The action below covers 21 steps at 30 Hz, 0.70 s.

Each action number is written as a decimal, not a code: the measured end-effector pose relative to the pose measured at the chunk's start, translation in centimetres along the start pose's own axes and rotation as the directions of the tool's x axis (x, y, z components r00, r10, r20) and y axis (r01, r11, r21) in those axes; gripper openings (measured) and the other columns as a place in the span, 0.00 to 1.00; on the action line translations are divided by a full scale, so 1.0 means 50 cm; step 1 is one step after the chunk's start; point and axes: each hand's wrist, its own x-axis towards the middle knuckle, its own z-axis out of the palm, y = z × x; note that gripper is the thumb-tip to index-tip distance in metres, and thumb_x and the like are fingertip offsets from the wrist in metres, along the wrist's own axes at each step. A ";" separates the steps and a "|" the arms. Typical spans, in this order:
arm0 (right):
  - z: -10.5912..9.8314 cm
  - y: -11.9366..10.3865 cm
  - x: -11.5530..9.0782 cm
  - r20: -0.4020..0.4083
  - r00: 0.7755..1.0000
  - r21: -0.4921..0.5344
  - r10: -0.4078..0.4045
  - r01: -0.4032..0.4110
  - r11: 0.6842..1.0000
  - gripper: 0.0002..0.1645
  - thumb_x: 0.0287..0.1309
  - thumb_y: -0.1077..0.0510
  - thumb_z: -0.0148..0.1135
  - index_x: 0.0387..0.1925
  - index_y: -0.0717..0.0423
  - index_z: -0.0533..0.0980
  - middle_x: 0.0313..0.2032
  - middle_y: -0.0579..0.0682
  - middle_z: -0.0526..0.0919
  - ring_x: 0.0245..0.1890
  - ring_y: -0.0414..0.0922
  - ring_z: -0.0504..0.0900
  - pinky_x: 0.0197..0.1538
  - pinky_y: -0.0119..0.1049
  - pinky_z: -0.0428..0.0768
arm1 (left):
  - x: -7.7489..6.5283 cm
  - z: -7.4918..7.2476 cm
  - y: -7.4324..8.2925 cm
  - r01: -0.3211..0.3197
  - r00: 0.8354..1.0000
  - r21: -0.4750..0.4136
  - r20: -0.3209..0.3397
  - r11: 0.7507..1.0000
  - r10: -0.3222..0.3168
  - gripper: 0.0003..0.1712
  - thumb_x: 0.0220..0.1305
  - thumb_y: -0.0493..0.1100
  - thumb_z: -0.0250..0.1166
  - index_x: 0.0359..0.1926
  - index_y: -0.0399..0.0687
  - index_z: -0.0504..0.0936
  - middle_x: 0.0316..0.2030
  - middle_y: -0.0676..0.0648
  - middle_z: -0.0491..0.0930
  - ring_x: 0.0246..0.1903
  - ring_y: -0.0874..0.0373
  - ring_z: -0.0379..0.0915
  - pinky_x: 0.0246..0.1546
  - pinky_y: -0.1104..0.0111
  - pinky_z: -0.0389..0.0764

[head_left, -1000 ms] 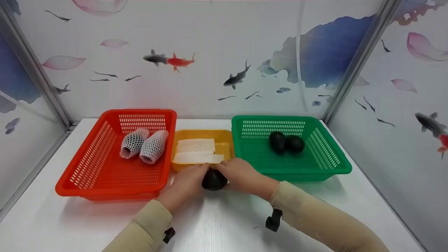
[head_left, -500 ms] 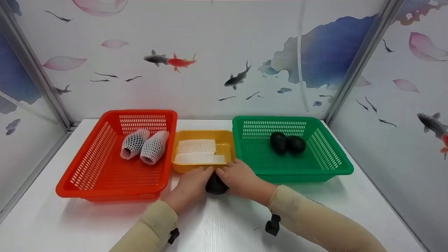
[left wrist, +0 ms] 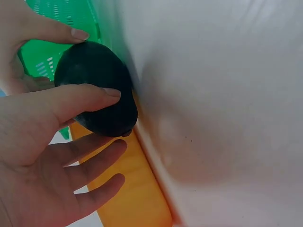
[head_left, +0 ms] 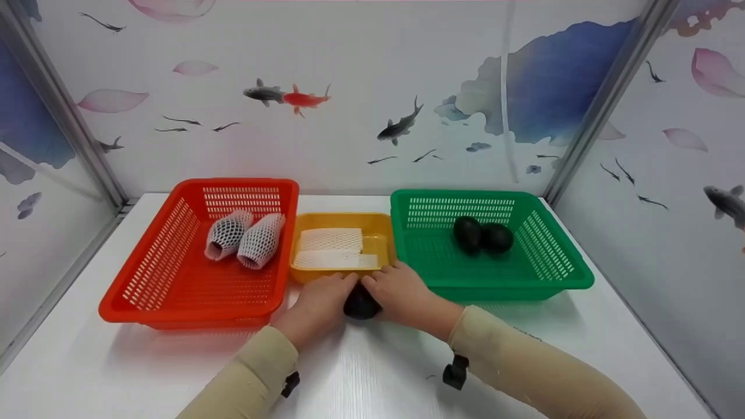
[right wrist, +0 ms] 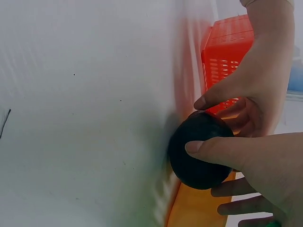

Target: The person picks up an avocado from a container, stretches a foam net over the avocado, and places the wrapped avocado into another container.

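Observation:
A dark avocado (head_left: 361,302) is held between both hands just in front of the yellow tray. My left hand (head_left: 317,305) pinches it from the left; in the left wrist view the thumb lies across its skin and the other fingers spread behind and below. From the other side my right hand (head_left: 407,297) holds it, thumb on the skin in the right wrist view. White foam net sleeves (head_left: 330,240) lie flat in the yellow tray (head_left: 381,233). Two more dark avocados (head_left: 468,235) rest touching in the green basket (head_left: 495,293).
At the left stands a red basket (head_left: 174,317) with two fruits in white foam nets (head_left: 260,240). The yellow tray sits between the red and green baskets. A white table (head_left: 361,378) extends in front, with printed panels (head_left: 349,52) behind and at the sides.
Between the first two frames both hands and the avocado shifted slightly right and nearer. Since then the grip looks the same; the whole head view has shifted a little.

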 end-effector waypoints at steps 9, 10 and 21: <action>-0.018 0.003 0.000 0.088 0.996 0.119 0.015 -0.026 0.993 0.35 0.48 0.36 0.73 0.50 0.53 0.75 0.46 0.50 0.83 0.45 0.50 0.77 0.52 0.45 0.74 | -0.006 -0.017 -0.001 0.002 1.000 -0.041 0.002 0.999 -0.002 0.29 0.68 0.46 0.62 0.68 0.55 0.68 0.60 0.47 0.73 0.58 0.49 0.68 0.63 0.52 0.66; -0.019 0.003 0.001 0.096 0.995 0.133 0.018 -0.031 0.991 0.35 0.48 0.37 0.73 0.51 0.53 0.75 0.46 0.50 0.82 0.45 0.50 0.77 0.52 0.45 0.74 | -0.007 -0.020 0.000 0.008 1.000 -0.051 0.004 0.999 -0.008 0.29 0.67 0.46 0.62 0.68 0.56 0.68 0.61 0.47 0.73 0.58 0.50 0.68 0.63 0.52 0.66; -0.025 0.000 0.003 0.132 0.991 0.147 0.017 -0.036 0.988 0.37 0.49 0.35 0.71 0.53 0.54 0.76 0.48 0.50 0.82 0.46 0.51 0.77 0.56 0.49 0.74 | -0.002 -0.052 0.017 0.019 1.000 0.111 0.022 0.994 -0.022 0.32 0.55 0.40 0.74 0.61 0.50 0.74 0.47 0.45 0.79 0.43 0.50 0.73 0.53 0.58 0.77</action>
